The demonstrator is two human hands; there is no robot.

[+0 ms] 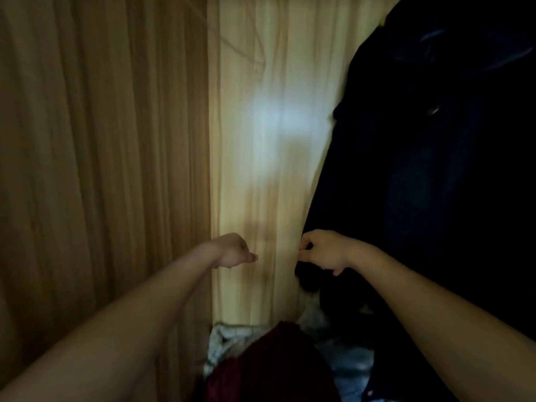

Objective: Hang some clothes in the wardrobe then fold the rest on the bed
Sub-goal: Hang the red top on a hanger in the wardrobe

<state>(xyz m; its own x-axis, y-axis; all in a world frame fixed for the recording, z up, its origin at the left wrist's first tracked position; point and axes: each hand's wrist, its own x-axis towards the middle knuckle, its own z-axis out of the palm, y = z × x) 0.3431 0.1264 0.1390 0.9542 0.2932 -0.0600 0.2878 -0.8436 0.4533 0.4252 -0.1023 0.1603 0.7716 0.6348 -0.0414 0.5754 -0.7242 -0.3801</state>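
our two bare forearms are reaching in from the bottom corners, closest to us, and between them a maroon cloth (275,364) is lying in a heap, with a pale patterned cloth (226,342) just to its left. our right hand (322,252) is pinching the lower left edge of the dark garment (420,169), thumb and forefinger closing on the fabric. we are judging this as a tug to straighten it, so that it is hanging flat on the right of the wardrobe. the garment is hanging above and to the right of those fingers; how it is hung we cannot tell.

our left hand (232,250) is hovering just left of the right fingers, apart from them, its fingers loosely clenched with nothing showing inside. we are probably keeping it ready to take another edge.

behind both sets of fingers the pale back panel (269,126) is standing bare, and left of the left fingers a darker wooden panel (101,140) is closing the space in. open room is lying between that panel and the garment's edge, while below the fingers the heap is crowding the bottom.
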